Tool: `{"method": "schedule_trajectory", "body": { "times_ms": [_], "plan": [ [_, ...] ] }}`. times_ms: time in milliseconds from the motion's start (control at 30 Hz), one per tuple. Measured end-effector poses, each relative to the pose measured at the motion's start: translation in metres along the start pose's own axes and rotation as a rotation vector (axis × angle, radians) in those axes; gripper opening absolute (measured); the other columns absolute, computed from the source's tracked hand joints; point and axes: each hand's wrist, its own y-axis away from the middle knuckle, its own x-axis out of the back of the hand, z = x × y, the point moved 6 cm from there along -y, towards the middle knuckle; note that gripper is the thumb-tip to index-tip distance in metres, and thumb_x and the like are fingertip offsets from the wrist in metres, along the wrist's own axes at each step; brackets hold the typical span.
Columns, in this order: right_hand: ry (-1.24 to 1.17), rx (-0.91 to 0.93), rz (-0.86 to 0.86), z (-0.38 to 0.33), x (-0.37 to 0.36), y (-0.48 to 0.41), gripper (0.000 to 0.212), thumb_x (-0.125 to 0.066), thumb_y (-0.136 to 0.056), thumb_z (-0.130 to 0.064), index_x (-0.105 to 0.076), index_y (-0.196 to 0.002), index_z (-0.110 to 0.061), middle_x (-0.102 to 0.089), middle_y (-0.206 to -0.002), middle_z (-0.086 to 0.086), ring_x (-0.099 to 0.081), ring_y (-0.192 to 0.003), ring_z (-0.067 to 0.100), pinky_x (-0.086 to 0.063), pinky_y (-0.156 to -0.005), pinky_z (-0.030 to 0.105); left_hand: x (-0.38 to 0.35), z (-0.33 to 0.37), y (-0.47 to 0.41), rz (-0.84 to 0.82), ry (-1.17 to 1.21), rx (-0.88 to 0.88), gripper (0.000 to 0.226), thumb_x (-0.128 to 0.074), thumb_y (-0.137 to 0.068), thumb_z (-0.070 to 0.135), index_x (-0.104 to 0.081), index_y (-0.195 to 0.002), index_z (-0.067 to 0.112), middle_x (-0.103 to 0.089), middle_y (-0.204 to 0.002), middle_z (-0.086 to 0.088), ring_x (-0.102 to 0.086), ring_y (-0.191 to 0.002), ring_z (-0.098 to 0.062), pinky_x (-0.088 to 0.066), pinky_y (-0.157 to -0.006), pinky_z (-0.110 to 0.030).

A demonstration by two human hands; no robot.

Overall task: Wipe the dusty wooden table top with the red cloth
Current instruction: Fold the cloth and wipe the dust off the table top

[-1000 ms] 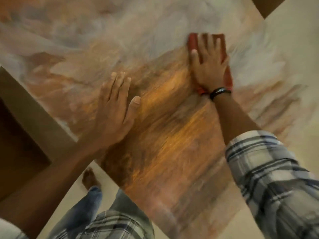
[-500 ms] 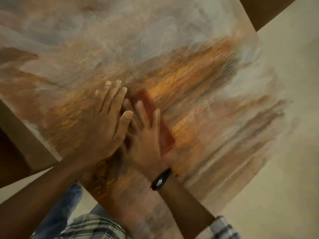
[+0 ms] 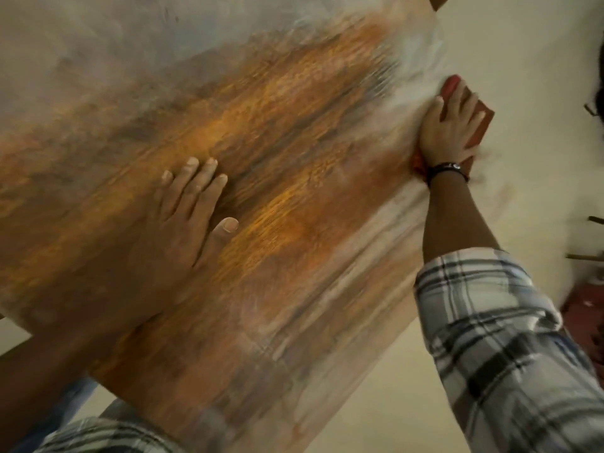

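Observation:
The wooden table top [image 3: 294,197] fills most of the view; its middle shows bare orange-brown grain, while pale dust covers the far left and streaks the right side. The red cloth [image 3: 480,122] lies folded at the table's right edge, partly overhanging it. My right hand [image 3: 449,132] presses flat on the cloth with straight fingers. My left hand [image 3: 192,210] rests flat on the wiped wood near the middle, fingers spread. A thick band of white dust [image 3: 411,83] sits just left of the cloth.
Pale floor [image 3: 523,44] lies beyond the table's right edge. Dark objects [image 3: 585,315] stand on the floor at the far right. The table's near corner is low in the frame, above my jeans and checked shirt.
My right hand has swept the cloth from beside my left hand out to the table's right edge, pushing dust along. The left hand has stayed flat on the wood.

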Motion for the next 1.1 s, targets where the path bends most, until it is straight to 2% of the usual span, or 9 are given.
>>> {"method": "schedule_trajectory", "body": {
  "times_ms": [233,367,500,567,833,900,967,1033,1100],
  "plan": [
    [0.016,0.484,0.002,-0.086,-0.049,0.142,0.066,-0.030,-0.100,-0.064,-0.020,-0.159,-0.036,-0.011,-0.169,-0.002,-0.005,-0.156,0.028,-0.001,-0.116,0.070,-0.004,-0.003,0.023,0.033,0.078,-0.043,0.069,-0.013,-0.104,0.050,-0.031,-0.152,0.004,-0.022,-0.163,-0.012,-0.013,-0.153,-0.024,-0.003,-0.125,-0.040],
    [0.065,0.684,-0.012,-0.128,-0.074,0.263,0.063,-0.030,-0.101,-0.062,-0.023,-0.158,-0.036,-0.016,-0.168,-0.002,-0.009,-0.156,0.027,-0.006,-0.117,0.069,0.018,-0.010,0.054,0.104,0.150,-0.008,0.064,-0.023,-0.103,0.046,-0.032,-0.151,0.005,-0.025,-0.162,-0.011,-0.020,-0.151,-0.023,-0.004,-0.123,-0.026],
    [0.070,0.787,-0.082,-0.141,-0.094,0.372,0.055,-0.030,-0.105,-0.051,-0.023,-0.158,-0.036,-0.015,-0.168,-0.002,-0.009,-0.156,0.026,-0.006,-0.117,0.069,0.026,-0.043,0.097,0.153,0.254,0.079,0.066,-0.019,-0.104,0.050,-0.031,-0.152,0.007,-0.027,-0.161,-0.011,-0.023,-0.149,-0.023,-0.021,-0.122,-0.039],
    [0.051,0.793,-0.113,-0.144,-0.103,0.415,0.054,-0.030,-0.106,-0.048,-0.023,-0.158,-0.036,-0.016,-0.168,-0.003,-0.008,-0.156,0.027,-0.006,-0.116,0.070,0.029,-0.061,0.125,0.195,0.287,0.122,0.066,-0.018,-0.104,0.049,-0.032,-0.151,0.005,-0.027,-0.160,-0.013,-0.023,-0.149,-0.024,-0.020,-0.122,-0.041],
    [0.006,1.019,-0.220,-0.185,-0.133,0.556,0.051,-0.032,-0.108,-0.038,-0.029,-0.158,-0.025,-0.025,-0.166,-0.003,-0.015,-0.155,0.025,-0.010,-0.119,0.068,0.033,-0.135,0.239,0.360,0.422,0.457,0.071,-0.014,-0.102,0.056,-0.035,-0.150,0.009,-0.029,-0.160,-0.008,-0.021,-0.148,-0.016,-0.010,-0.121,-0.020],
    [-0.065,1.087,-0.303,-0.203,-0.138,0.584,0.051,-0.029,-0.108,-0.035,-0.031,-0.157,-0.023,-0.029,-0.164,-0.003,-0.017,-0.155,0.022,-0.007,-0.120,0.066,0.033,-0.153,0.266,0.405,0.513,0.568,0.069,-0.017,-0.100,0.056,-0.033,-0.151,0.012,-0.029,-0.160,-0.006,-0.023,-0.148,-0.014,-0.014,-0.120,-0.020],
    [-0.283,1.036,-0.514,-0.219,-0.139,0.607,0.049,-0.028,-0.108,-0.032,-0.032,-0.156,-0.021,-0.033,-0.162,-0.003,-0.021,-0.153,0.016,-0.002,-0.124,0.057,0.036,-0.170,0.294,0.453,0.616,0.674,0.070,-0.018,-0.098,0.056,-0.032,-0.151,0.013,-0.030,-0.160,-0.005,-0.024,-0.147,-0.013,-0.018,-0.120,-0.025],
    [-0.543,0.844,-0.797,-0.232,-0.138,0.626,0.045,-0.033,-0.110,-0.028,-0.035,-0.154,-0.019,-0.040,-0.158,-0.003,-0.031,-0.146,0.007,-0.018,-0.124,0.041,0.041,-0.186,0.322,0.512,0.713,0.763,0.066,-0.021,-0.099,0.053,-0.031,-0.152,0.015,-0.031,-0.159,-0.004,-0.027,-0.146,-0.013,-0.021,-0.120,-0.029],
    [-0.710,0.654,-1.012,-0.244,-0.134,0.645,0.040,-0.038,-0.110,-0.025,-0.043,-0.149,-0.018,-0.053,-0.144,-0.002,-0.048,-0.129,0.002,-0.039,-0.108,0.025,0.049,-0.201,0.350,0.574,0.783,0.825,0.060,-0.022,-0.101,0.048,-0.032,-0.151,0.016,-0.034,-0.158,-0.003,-0.030,-0.144,-0.010,-0.023,-0.118,-0.022]
  ]
}}
